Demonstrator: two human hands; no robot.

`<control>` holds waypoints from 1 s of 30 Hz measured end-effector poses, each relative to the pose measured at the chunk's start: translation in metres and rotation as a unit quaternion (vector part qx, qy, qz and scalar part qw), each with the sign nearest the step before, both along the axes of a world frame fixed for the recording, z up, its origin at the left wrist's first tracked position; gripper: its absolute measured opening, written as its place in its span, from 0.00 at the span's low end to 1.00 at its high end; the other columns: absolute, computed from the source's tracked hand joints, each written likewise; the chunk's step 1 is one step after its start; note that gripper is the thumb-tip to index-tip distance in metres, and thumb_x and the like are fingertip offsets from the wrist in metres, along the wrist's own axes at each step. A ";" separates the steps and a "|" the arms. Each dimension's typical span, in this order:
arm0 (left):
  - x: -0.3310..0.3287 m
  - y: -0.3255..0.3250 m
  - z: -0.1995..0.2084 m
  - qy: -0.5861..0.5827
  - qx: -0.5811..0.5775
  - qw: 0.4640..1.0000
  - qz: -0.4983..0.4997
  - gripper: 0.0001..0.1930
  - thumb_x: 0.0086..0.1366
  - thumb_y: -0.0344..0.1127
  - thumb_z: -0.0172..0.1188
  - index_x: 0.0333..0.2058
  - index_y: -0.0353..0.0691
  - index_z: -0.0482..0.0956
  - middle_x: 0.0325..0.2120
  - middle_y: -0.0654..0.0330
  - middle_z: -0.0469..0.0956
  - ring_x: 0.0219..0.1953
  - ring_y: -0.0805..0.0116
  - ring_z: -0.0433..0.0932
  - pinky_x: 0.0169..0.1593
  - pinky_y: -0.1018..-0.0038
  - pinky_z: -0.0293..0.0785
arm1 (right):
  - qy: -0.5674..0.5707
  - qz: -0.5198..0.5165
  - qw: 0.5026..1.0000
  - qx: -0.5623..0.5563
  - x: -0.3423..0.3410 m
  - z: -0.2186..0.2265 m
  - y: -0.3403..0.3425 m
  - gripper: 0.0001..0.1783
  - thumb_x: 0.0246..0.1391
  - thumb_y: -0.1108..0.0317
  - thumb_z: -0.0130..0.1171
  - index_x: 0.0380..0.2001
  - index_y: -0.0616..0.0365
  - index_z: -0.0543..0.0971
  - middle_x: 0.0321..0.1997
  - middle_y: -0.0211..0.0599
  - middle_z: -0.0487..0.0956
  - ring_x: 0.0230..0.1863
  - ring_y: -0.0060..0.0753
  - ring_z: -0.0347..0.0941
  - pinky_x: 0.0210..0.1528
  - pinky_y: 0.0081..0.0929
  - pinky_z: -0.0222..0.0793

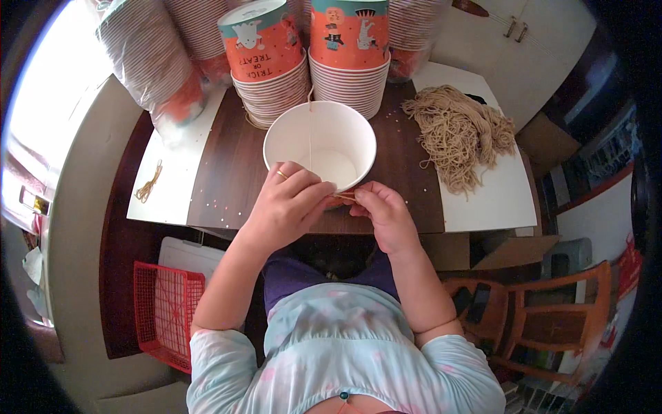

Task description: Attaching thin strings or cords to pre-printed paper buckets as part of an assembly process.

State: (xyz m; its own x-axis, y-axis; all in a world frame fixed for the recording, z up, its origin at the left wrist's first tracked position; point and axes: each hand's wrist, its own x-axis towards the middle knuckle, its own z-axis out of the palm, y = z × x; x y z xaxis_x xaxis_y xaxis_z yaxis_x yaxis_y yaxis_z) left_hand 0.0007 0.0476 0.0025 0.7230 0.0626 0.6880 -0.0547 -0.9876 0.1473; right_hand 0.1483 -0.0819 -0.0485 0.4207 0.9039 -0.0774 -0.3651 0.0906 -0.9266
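A white-lined paper bucket (283, 138) stands tilted on the dark middle of the table, its mouth toward me. A thin tan string (309, 131) runs from its far rim down across the opening. At the near rim, my left hand (293, 200) is closed, with fingertips pinching the rim and a cord. My right hand (383, 210) is closed too, just right of it, thumb and forefinger pinching the tan cord (347, 196) close to the rim. The bucket's near outer wall is mostly hidden behind my hands.
Stacks of orange paper buckets (350, 34) stand at the back, some wrapped in clear plastic (148, 58). A heap of tan cords (460, 134) lies at right, a small cord bundle (149, 183) at left. Below are a red basket (169, 314) and a wooden chair (552, 317).
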 end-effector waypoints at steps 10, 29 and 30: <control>-0.002 -0.002 0.001 -0.019 0.001 1.000 -0.005 0.15 0.45 0.30 0.67 0.36 0.46 0.82 0.26 0.68 0.72 0.32 0.68 0.70 0.39 0.70 0.65 | -0.046 -0.015 0.999 -0.003 0.001 -0.006 0.005 0.11 0.58 0.63 0.53 0.36 0.61 0.76 0.33 0.29 0.78 0.33 0.19 0.72 0.39 0.19 0.69; -0.023 -0.009 0.059 0.132 -0.158 0.978 0.001 0.04 0.55 0.29 0.62 0.30 0.38 0.78 0.26 0.59 0.78 0.31 0.60 0.76 0.38 0.67 0.69 | -0.579 -0.201 0.771 0.171 -0.041 0.039 0.009 0.16 0.43 0.72 0.64 0.38 0.54 0.75 0.39 0.35 0.76 0.40 0.40 0.72 0.50 0.40 0.61; -0.024 -0.009 0.060 0.131 -0.225 0.966 0.001 0.04 0.56 0.28 0.62 0.30 0.35 0.78 0.26 0.57 0.78 0.29 0.58 0.77 0.34 0.68 0.71 | -0.579 -0.195 0.772 0.176 -0.041 0.038 0.011 0.15 0.43 0.72 0.64 0.37 0.53 0.75 0.35 0.32 0.77 0.37 0.37 0.73 0.50 0.41 0.61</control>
